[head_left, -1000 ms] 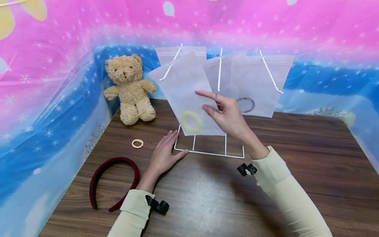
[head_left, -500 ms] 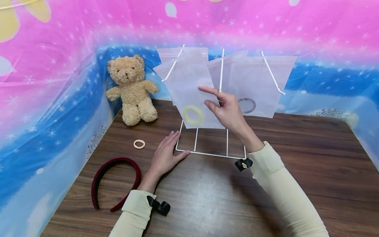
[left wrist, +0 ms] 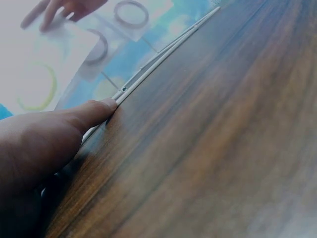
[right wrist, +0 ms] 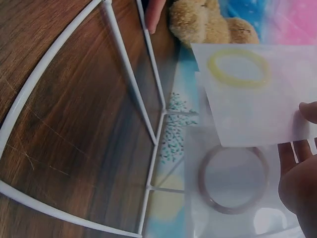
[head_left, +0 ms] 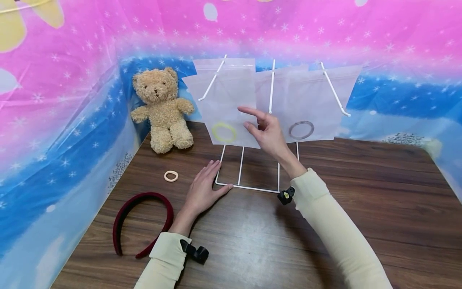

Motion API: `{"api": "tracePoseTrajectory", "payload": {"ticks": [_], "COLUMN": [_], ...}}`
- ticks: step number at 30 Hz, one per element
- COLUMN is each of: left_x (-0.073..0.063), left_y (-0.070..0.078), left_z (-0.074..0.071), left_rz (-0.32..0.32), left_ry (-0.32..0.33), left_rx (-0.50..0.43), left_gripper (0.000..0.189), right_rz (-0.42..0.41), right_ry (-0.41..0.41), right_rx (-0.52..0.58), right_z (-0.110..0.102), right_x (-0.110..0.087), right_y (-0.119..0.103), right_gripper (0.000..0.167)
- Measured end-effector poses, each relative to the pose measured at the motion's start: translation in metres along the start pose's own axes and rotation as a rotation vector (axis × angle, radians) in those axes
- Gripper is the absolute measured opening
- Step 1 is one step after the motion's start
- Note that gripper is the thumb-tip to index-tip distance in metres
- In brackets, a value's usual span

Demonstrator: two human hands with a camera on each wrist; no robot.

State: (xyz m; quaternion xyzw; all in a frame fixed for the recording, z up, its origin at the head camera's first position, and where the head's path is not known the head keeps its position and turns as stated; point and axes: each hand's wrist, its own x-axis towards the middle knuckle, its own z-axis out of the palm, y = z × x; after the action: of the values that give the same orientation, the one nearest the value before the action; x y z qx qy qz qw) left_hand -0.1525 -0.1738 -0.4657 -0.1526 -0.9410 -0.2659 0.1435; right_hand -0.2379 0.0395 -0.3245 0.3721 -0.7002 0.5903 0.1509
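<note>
My left hand (head_left: 203, 190) rests at the left front corner of a white wire rack (head_left: 252, 188), fingers flat and thumb on the front wire. On the rack's left hook (head_left: 213, 78) hangs a frosted zip bag (head_left: 223, 106) with a yellow-green ring (head_left: 224, 132) inside. Before this bag's right side is my right hand (head_left: 270, 134), index finger extended, thumb apart from it and the other fingers bent. In the right wrist view, the thumb (right wrist: 309, 111) overlaps the bag's face. Another frosted bag (head_left: 321, 102), with a grey-brown ring (head_left: 301, 130), hangs at the right hook (head_left: 335, 94).
A teddy bear (head_left: 160, 110) sits at the back left against the patterned cloth (head_left: 252, 24). A small cream ring (head_left: 171, 176) and a dark red headband (head_left: 117, 224) lie on the wooden table (head_left: 379, 208) left of my left hand. The middle hook (head_left: 272, 86) also carries bags.
The bag with the yellow-green ring has swung left, and its lower edge has risen. My right hand has shifted left with it. My left hand stays at the rack's corner.
</note>
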Motion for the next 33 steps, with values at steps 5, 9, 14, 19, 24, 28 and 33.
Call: {"api": "tracePoseTrajectory", "payload": {"ticks": [5, 9, 14, 19, 24, 28, 33], "left_x": [0.000, 0.000, 0.001, 0.000, 0.001, 0.001, 0.000], "left_y": [0.001, 0.001, 0.001, 0.001, 0.002, 0.002, 0.001], "left_z": [0.000, 0.000, 0.001, 0.000, 0.001, 0.002, 0.000], "left_rz": [-0.006, -0.008, -0.009, -0.015, -0.008, -0.010, -0.015], "left_ry": [-0.008, -0.016, -0.015, -0.010, -0.008, -0.007, -0.007], "left_rx": [0.003, 0.003, 0.006, 0.002, -0.005, -0.009, -0.009], "left_gripper": [0.082, 0.082, 0.082, 0.081, 0.081, 0.081, 0.081], "right_rz": [0.024, 0.039, 0.088, 0.161, 0.236, 0.273, 0.292], "right_ry": [-0.024, -0.040, -0.089, -0.158, -0.285, -0.375, -0.497], "right_rx": [-0.022, -0.015, 0.020, -0.009, -0.080, -0.163, -0.190], "right_z": [0.004, 0.004, 0.004, 0.005, -0.001, -0.007, -0.013], "right_x": [0.003, 0.004, 0.004, -0.001, -0.013, -0.025, -0.041], "right_y": [0.006, 0.010, 0.024, 0.045, 0.052, 0.055, 0.053], "right_gripper": [0.041, 0.043, 0.045, 0.042, 0.036, 0.036, 0.037]}}
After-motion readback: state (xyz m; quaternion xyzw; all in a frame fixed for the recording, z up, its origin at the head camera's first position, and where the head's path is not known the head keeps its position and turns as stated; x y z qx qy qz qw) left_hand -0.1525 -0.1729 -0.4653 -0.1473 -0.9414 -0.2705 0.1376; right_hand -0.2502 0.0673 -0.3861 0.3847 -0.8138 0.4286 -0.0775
